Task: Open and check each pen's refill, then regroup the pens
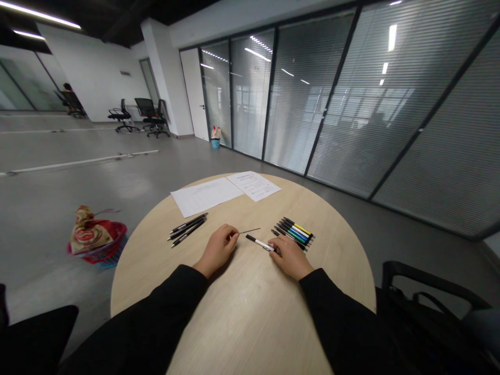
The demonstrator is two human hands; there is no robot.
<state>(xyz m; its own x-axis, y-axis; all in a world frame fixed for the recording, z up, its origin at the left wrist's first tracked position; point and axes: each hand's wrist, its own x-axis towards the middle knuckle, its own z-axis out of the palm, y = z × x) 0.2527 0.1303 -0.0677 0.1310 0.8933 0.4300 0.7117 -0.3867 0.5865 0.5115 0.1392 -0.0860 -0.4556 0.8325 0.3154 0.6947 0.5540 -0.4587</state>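
My left hand (pixel 217 248) rests on the round wooden table (pixel 242 312), fingers pinched on a thin dark pen refill (pixel 250 230) that points right. My right hand (pixel 289 257) lies beside it and grips the end of a white pen barrel with a black tip (pixel 258 242), which points toward the refill. The two tips are a short way apart. Three black pens (pixel 188 228) lie to the left of my left hand. A row of several coloured pens (pixel 294 233) lies just beyond my right hand.
Two printed sheets of paper (pixel 224 191) lie at the table's far edge. A red basket with a bag (pixel 96 242) stands on the floor at left. A dark chair with a bag (pixel 425 307) is at my right. Glass partitions and office chairs (pixel 150 117) stand farther off.
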